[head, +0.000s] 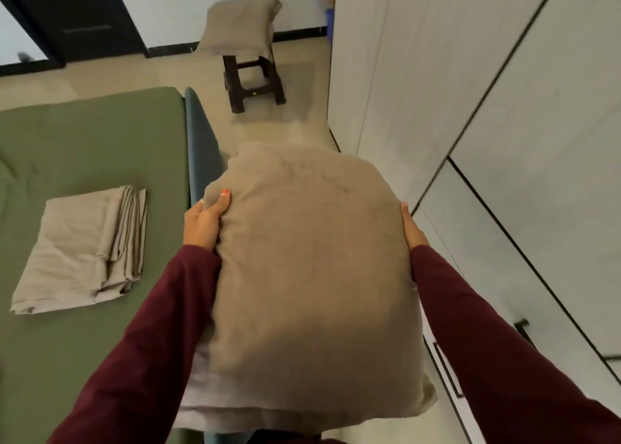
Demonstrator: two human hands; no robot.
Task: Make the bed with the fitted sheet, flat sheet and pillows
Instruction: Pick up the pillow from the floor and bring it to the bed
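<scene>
I hold a large beige pillow [309, 275] in front of me, over the floor beside the bed. My left hand [203, 222] grips its left edge, thumb on top and fingers hidden underneath. My right hand [414, 228] holds the right edge, its fingers hidden behind the pillow. The bed [87, 148] at left wears a green fitted sheet. A folded beige flat sheet [84, 248] lies on it. A second beige pillow [240, 23] rests on a dark stool [253, 80] farther ahead.
White wardrobe doors [504, 124] run along the right, leaving a narrow strip of beige floor [289, 121] between them and the bed. The bed's blue side edge [200, 141] borders that aisle. A dark door [77, 17] stands at the far left.
</scene>
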